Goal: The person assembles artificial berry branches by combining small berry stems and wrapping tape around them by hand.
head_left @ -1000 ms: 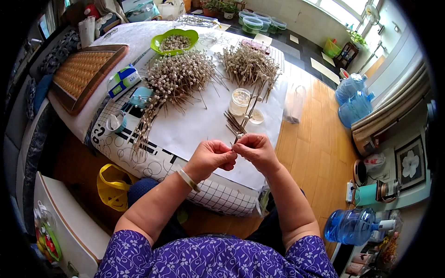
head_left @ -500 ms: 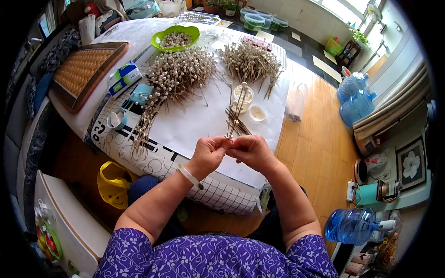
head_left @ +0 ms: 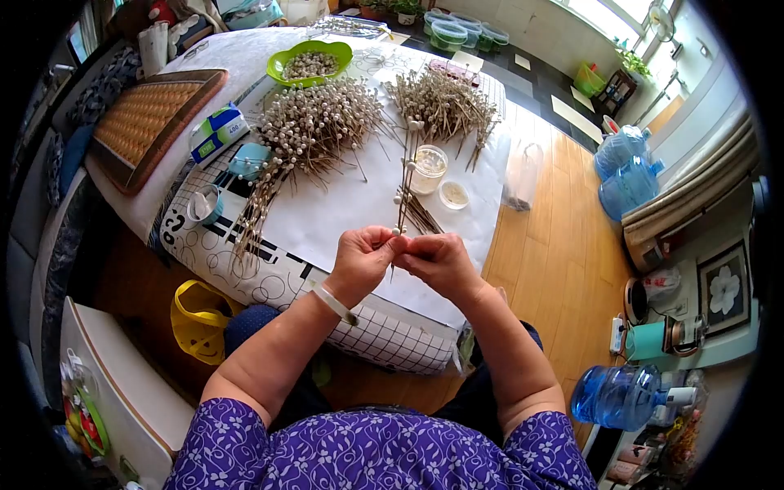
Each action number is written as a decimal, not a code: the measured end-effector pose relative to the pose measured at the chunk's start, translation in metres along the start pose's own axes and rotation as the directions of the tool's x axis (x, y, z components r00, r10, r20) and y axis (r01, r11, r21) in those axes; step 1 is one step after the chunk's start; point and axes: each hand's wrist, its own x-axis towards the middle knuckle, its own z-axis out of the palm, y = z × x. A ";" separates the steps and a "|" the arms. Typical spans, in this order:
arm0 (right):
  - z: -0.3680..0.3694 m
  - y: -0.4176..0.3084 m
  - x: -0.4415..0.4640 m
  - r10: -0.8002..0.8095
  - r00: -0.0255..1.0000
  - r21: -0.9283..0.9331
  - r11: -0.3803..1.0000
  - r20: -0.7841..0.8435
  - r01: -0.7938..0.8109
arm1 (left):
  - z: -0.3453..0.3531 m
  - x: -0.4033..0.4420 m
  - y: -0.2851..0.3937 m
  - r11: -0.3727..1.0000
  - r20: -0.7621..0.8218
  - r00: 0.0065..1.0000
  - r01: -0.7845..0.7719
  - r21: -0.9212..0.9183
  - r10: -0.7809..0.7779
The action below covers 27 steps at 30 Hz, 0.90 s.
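My left hand (head_left: pixel 359 265) and my right hand (head_left: pixel 445 265) meet at the table's near side, fingertips pinched together on a beaded stem (head_left: pixel 407 175). It is a thin brown sprig standing upright, with pale round beads or buds along it and at its top. One white bead sits right at my left fingertips. The exact grip is hidden by the fingers. Beyond my right hand lie short bare brown sticks (head_left: pixel 422 216). Behind them stand a small clear tub (head_left: pixel 429 170) with pale contents and its round lid (head_left: pixel 453 195).
A large heap of beaded stems (head_left: pixel 318 122) and another bundle (head_left: pixel 445 102) lie across the table. A green bowl (head_left: pixel 346 57) holds loose beads. At left are a tissue pack (head_left: pixel 219 132) and blue cup (head_left: pixel 214 204). A yellow bag (head_left: pixel 198 327) stands below the table's left edge.
The beaded stem now stands straighter and shows more beads between the hands and its tip. Both hands have shifted slightly upward in view, still pinched together.
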 end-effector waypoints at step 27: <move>0.003 -0.010 -0.006 0.047 0.997 0.041 0.998 -0.057 -0.045 | 0.000 0.001 0.002 0.969 0.040 0.999 0.022 -0.246 -0.013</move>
